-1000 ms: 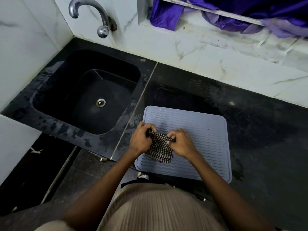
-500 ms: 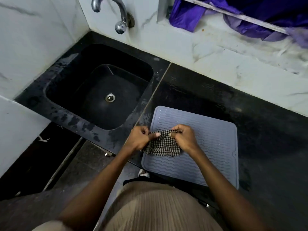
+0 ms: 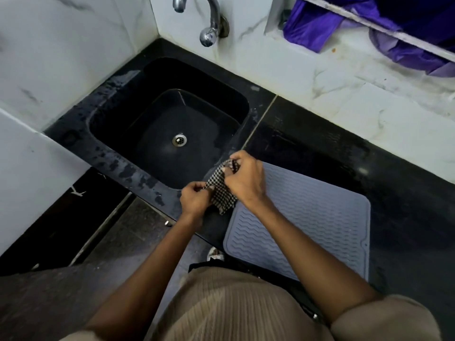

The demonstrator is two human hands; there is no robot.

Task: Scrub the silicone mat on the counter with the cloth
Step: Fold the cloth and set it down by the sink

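The cloth (image 3: 220, 190) is a small piece of black-and-white checked fabric, bunched and creased, held up between both hands over the strip of tabletop between the sink and the mat. The right hand (image 3: 245, 179) pinches its upper end in a tight grip, thumb and fingers closed on the fabric. The left hand (image 3: 194, 199) has a closed grip on its lower left edge, and the loose bottom corner hangs down just past the mat's near-left corner. The cloth does not appear to be pressed against the mat.

The mat (image 3: 307, 217) is a pale grey-blue rectangle with rounded corners and a raised border, covered in rows of wavy ridges. It lies flat on the tabletop, to the right of the sink, its front edge at the front edge of the tabletop. The right wrist and forearm cross its left part.

The tabletop (image 3: 394, 183) is glossy black stone with a thin seam just right of the sink, and wet patches show along its front-left edge. The sink (image 3: 170, 124) is black too, with a metal drain (image 3: 179, 140) in the middle. A chrome tap (image 3: 209, 20) comes out of the white marbled wall (image 3: 344, 94) above it. Purple fabric (image 3: 320, 33) hangs in an opening at the top right. The floor (image 3: 61, 242) below is dark tile.
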